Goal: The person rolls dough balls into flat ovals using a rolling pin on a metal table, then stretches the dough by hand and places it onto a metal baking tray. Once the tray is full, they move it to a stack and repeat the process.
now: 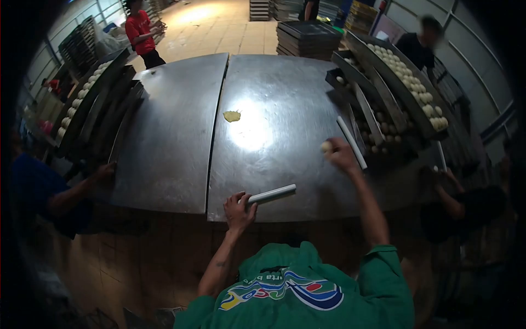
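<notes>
Right hand [341, 154] up at the right of centre, closed round a pale ball [326, 147] that looks like dough, the ball showing at the fingertips; whether it touches the metal table [170, 126], I can't tell. And the left hand [239, 211], low in the middle, is curled over the near end of a pale rod [276, 192], its far end pointing right along the table's near edge. A second rod [352, 142] lies slantwise just beside the right hand, between it and the stacked trays [383, 101] at the upper right, where more pale balls [402, 68] sit in rows.

Up past the middle, a flattened yellowish piece [232, 115] lies on its own beside the glare. Over on the left, another tray [93, 104] carries a line of balls too.

The step in hand, I'd judge, is handling one ball while the rod is kept within reach. Moving that ball calls for a light grip, as it looks soft; the rod, being round, calls for a steadying hand.

Writing now: the green top [350, 274] at the bottom has a big multicoloured logo I can't read surely, with small, upside-down white letters, seemingly "rta b", partly lost in a fold. A person in a red shirt [137, 27], upper left, has chest lettering too small to read.
</notes>
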Demonstrator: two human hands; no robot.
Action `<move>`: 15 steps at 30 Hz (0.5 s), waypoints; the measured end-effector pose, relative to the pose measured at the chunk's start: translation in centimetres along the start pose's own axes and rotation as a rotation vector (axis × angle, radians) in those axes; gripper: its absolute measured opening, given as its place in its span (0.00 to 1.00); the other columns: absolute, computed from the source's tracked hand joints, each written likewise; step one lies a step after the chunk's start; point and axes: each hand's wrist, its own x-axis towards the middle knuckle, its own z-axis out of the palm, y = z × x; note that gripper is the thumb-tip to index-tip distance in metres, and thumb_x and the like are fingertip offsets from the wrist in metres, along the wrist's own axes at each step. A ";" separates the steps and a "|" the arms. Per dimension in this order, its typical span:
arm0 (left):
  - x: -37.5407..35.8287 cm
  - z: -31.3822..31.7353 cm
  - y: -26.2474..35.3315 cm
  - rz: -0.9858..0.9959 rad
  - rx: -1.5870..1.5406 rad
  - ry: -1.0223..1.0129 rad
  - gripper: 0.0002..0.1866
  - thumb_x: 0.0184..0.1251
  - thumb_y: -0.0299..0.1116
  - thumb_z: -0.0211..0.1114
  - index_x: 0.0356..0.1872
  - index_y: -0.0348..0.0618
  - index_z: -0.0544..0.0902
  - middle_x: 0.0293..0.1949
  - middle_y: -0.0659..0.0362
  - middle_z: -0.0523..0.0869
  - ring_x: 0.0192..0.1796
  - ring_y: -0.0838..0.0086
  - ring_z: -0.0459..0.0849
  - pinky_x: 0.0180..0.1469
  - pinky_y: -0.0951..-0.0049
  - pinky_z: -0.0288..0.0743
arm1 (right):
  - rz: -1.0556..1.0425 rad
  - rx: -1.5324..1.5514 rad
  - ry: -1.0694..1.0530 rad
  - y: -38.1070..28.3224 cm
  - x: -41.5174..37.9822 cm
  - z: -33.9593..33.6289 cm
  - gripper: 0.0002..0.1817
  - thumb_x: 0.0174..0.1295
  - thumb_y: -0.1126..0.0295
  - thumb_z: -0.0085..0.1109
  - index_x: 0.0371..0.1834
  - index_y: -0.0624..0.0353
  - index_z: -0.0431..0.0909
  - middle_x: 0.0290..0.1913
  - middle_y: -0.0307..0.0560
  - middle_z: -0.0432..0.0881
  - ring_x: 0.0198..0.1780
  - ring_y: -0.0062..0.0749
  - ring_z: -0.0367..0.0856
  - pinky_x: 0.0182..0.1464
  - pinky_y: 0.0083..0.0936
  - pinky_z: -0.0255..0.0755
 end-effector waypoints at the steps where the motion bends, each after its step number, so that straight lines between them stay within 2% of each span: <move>1: 0.4 0.0 0.2 0.018 0.007 -0.008 0.21 0.53 0.42 0.72 0.49 0.51 0.82 0.50 0.55 0.78 0.55 0.60 0.74 0.56 0.57 0.65 | -0.262 -0.433 -0.183 2.2 -0.9 3.2 0.23 0.46 0.71 0.70 0.49 0.62 0.79 0.46 0.56 0.80 0.47 0.46 0.82 0.51 0.35 0.77; 3: 0.5 0.0 0.5 0.041 0.001 -0.033 0.22 0.54 0.42 0.72 0.50 0.50 0.82 0.51 0.55 0.78 0.56 0.60 0.73 0.57 0.56 0.64 | -0.108 -0.268 -0.413 4.0 -3.9 7.6 0.25 0.47 0.69 0.69 0.50 0.64 0.77 0.50 0.61 0.77 0.50 0.53 0.78 0.53 0.39 0.75; 4: 0.5 -0.3 0.2 0.043 -0.027 -0.047 0.23 0.54 0.43 0.72 0.51 0.49 0.81 0.53 0.53 0.77 0.57 0.59 0.72 0.58 0.56 0.64 | -0.091 -0.269 -0.410 4.1 -4.8 8.0 0.25 0.47 0.69 0.69 0.50 0.64 0.77 0.50 0.61 0.77 0.50 0.53 0.78 0.53 0.39 0.75; 6: 0.6 -1.4 0.0 0.035 -0.044 -0.054 0.27 0.53 0.45 0.73 0.54 0.47 0.79 0.58 0.49 0.73 0.59 0.55 0.71 0.60 0.54 0.63 | -0.207 -0.337 -0.084 3.7 -5.7 9.0 0.25 0.49 0.68 0.66 0.51 0.66 0.75 0.48 0.60 0.77 0.52 0.53 0.76 0.54 0.41 0.73; 7: 0.3 -1.6 -0.1 0.029 -0.041 -0.068 0.27 0.53 0.45 0.73 0.54 0.47 0.79 0.58 0.49 0.73 0.59 0.55 0.71 0.60 0.54 0.63 | -0.194 -0.330 -0.092 3.8 -6.2 9.2 0.25 0.49 0.68 0.66 0.51 0.66 0.75 0.48 0.60 0.77 0.52 0.53 0.76 0.54 0.41 0.73; 9: 0.0 -1.7 0.1 -0.022 0.018 -0.075 0.28 0.52 0.45 0.74 0.54 0.47 0.79 0.60 0.48 0.71 0.60 0.54 0.70 0.61 0.54 0.63 | 0.042 -0.396 -0.096 2.5 -6.7 8.5 0.24 0.48 0.65 0.64 0.47 0.67 0.75 0.44 0.61 0.76 0.50 0.56 0.74 0.51 0.46 0.72; 10: 0.0 -1.6 0.1 -0.033 0.026 -0.082 0.28 0.52 0.45 0.74 0.54 0.47 0.79 0.60 0.48 0.71 0.60 0.54 0.70 0.61 0.54 0.63 | 0.045 -0.387 -0.110 2.9 -6.9 9.0 0.24 0.48 0.65 0.64 0.47 0.67 0.75 0.44 0.61 0.76 0.50 0.56 0.74 0.51 0.46 0.72; 12: 0.6 -1.5 0.7 0.006 -0.020 -0.100 0.25 0.53 0.44 0.74 0.53 0.48 0.80 0.59 0.49 0.72 0.60 0.55 0.70 0.61 0.55 0.63 | 0.005 -0.446 0.006 3.5 -6.6 10.1 0.20 0.48 0.64 0.65 0.41 0.66 0.75 0.40 0.60 0.77 0.45 0.58 0.75 0.49 0.47 0.74; 13: 0.7 -1.2 0.8 -0.019 0.000 -0.096 0.25 0.53 0.44 0.74 0.53 0.48 0.80 0.59 0.49 0.72 0.60 0.55 0.70 0.61 0.55 0.63 | -0.008 -0.427 -0.017 3.8 -6.3 10.4 0.20 0.48 0.64 0.65 0.41 0.66 0.75 0.40 0.60 0.77 0.45 0.58 0.75 0.49 0.47 0.74; 15: 1.5 -0.5 1.3 -0.033 -0.045 -0.159 0.22 0.54 0.42 0.73 0.50 0.49 0.82 0.57 0.50 0.74 0.59 0.56 0.71 0.60 0.56 0.63 | 0.088 -0.399 -0.250 2.5 -4.8 9.7 0.16 0.48 0.66 0.64 0.37 0.65 0.74 0.37 0.60 0.77 0.40 0.57 0.77 0.45 0.45 0.75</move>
